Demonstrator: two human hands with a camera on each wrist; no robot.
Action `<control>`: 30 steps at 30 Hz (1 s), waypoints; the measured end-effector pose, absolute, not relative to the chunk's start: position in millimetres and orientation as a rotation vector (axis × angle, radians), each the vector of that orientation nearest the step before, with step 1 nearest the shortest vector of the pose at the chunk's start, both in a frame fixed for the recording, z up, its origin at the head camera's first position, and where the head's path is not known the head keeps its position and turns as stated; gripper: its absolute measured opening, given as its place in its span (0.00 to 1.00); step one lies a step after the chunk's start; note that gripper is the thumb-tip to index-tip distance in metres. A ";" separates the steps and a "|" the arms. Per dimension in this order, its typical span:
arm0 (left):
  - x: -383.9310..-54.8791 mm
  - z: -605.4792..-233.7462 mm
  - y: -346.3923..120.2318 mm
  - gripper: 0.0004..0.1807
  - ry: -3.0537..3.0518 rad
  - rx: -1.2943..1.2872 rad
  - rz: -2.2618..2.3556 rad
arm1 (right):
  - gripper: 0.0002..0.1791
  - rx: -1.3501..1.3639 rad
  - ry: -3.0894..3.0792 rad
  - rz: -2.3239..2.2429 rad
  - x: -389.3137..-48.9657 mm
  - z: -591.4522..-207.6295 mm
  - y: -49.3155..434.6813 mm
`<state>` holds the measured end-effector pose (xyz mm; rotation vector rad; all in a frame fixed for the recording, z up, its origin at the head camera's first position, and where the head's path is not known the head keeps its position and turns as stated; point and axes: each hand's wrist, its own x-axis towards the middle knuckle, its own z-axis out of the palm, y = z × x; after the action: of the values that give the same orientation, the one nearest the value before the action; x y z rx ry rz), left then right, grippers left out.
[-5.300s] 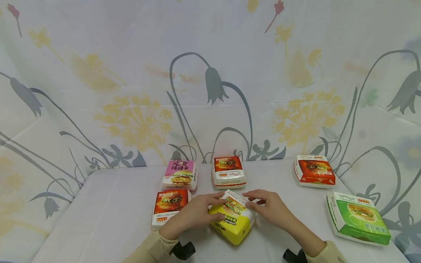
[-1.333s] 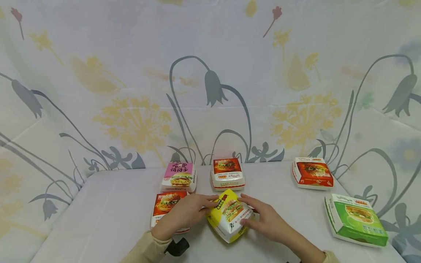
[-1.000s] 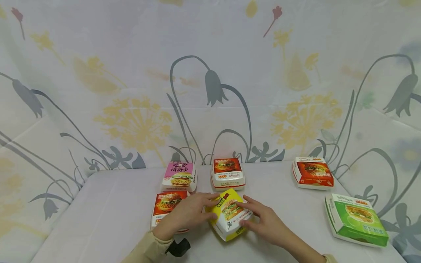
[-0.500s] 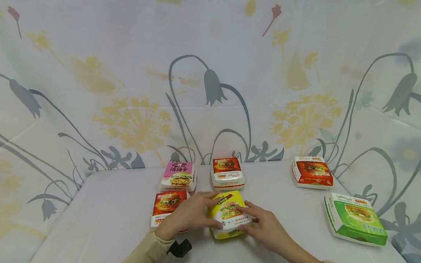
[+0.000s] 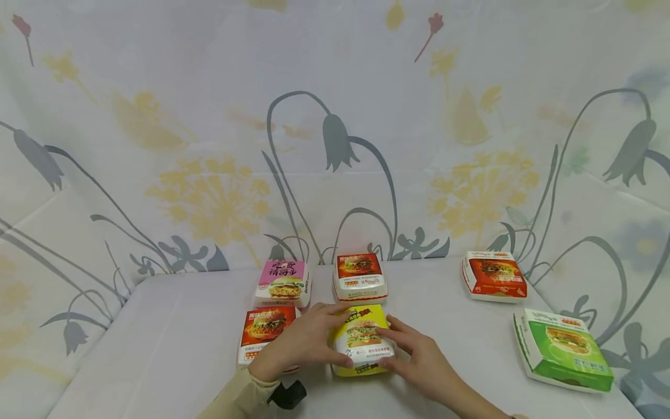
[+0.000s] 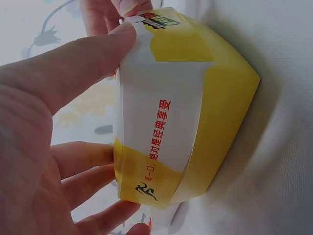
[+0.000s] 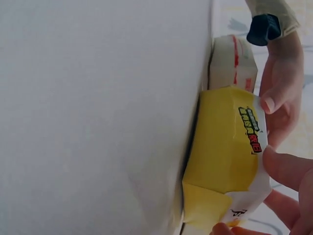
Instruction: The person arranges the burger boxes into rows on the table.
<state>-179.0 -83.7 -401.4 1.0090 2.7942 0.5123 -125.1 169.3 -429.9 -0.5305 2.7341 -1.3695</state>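
A flower-printed backdrop (image 5: pixel 230 122) hangs behind the pale worktop (image 5: pixel 167 355). There a yellow-and-white burger box (image 5: pixel 362 343) sits just in front of a red-topped box (image 5: pixel 360 276), with the left hand (image 5: pixel 305 342) and right hand (image 5: pixel 419 356) clamped on its opposite sides; a green box (image 5: pixel 567 348) lies well apart, to the right.

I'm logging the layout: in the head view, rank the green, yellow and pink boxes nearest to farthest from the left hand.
1. Yellow box, touching the left hand.
2. Pink box, farther back, slightly left.
3. Green box, far right.
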 end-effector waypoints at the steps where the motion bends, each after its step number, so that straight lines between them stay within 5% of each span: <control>1: -179.0 -401.7 -83.7 0.50 2.794 1.012 0.513 | 0.30 -0.528 2.717 -1.388 -125.6 -430.8 169.7; 30: -181.5 -400.5 -83.4 0.44 2.758 1.007 0.522 | 0.26 -0.545 2.809 -1.320 -137.7 -418.5 192.9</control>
<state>-181.5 -83.4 -400.5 1.0069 2.7575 0.5222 -137.7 192.9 -418.5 -0.5453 2.8089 -1.3198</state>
